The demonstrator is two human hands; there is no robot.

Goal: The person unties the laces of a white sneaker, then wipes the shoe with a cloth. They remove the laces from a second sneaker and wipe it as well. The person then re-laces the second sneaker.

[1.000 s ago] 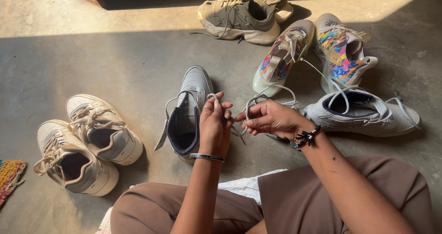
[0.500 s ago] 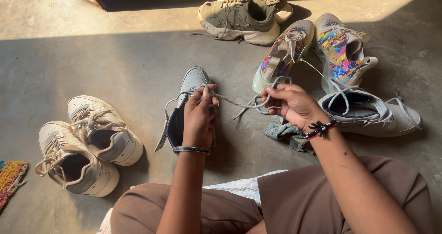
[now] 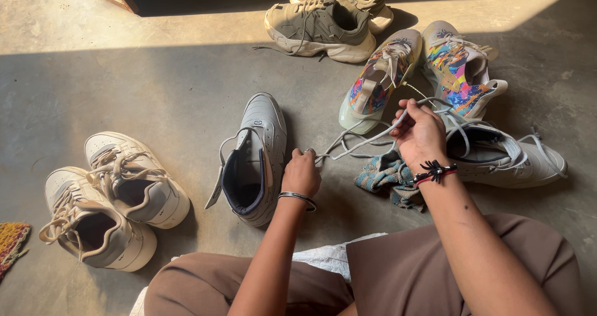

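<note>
Far left edge, a scrap of woven yellow-red mat (image 3: 11, 240); next to it a pair of cream high-top sneakers (image 3: 115, 198), side by side, laces in, parked out of the working zone. Centre: grey-white leather sneaker with navy lining (image 3: 254, 160) standing toe away from me, tongue pulled out and eyelets bare, so it sits open for lacing. My left hand (image 3: 301, 174) rests just right of that shoe, fingers curled shut, pinching one end of a long grey shoelace (image 3: 364, 141) low near the floor. The lace runs up and right, pulled taut to my right hand (image 3: 421, 132), which is raised, fingertips pressed together on the cord; slack loops hang below. Under the lace a teal patterned cloth (image 3: 387, 178) lies bunched on the concrete floor (image 3: 155, 86). Right of it the matching grey sneaker (image 3: 507, 157) lies on its side, loosened. Far: beige pair (image 3: 323, 18), multicoloured pair (image 3: 423, 73).
</note>
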